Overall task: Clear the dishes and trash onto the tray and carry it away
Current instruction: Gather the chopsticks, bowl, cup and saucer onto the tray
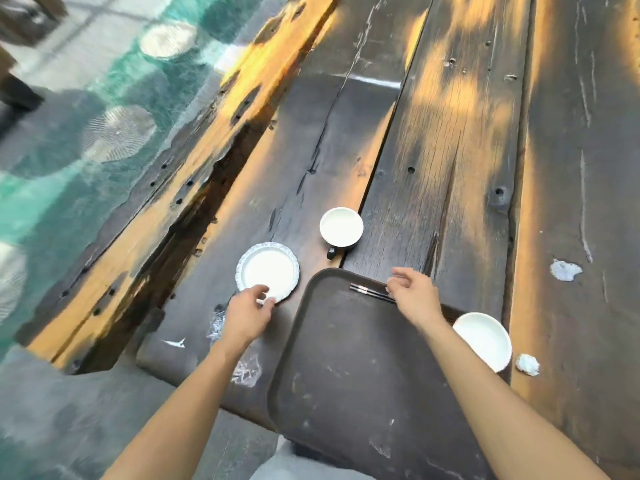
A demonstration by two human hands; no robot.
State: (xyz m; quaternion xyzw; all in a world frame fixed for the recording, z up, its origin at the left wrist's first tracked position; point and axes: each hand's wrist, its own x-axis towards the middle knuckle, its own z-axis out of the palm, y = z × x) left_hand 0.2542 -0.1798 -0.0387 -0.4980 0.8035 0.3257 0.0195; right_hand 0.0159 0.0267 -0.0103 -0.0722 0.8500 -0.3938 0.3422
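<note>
A dark brown tray (349,368) lies on the wooden table in front of me. A pair of dark chopsticks (367,292) rests at its far edge. My right hand (414,294) hovers just above their near end, fingers apart and holding nothing. My left hand (247,315) touches the near rim of a white scalloped plate (268,271) left of the tray, thumb and fingers pinching its edge. A white cup (341,226) with a dark handle stands beyond the tray. A white bowl (485,341) sits at the tray's right side.
Crumpled clear plastic (246,370) lies left of the tray, under my left forearm. Crumpled tissues lie at the right, one near the bowl (527,364) and one farther off (565,270). The table's left edge (194,188) drops to a teal patterned floor.
</note>
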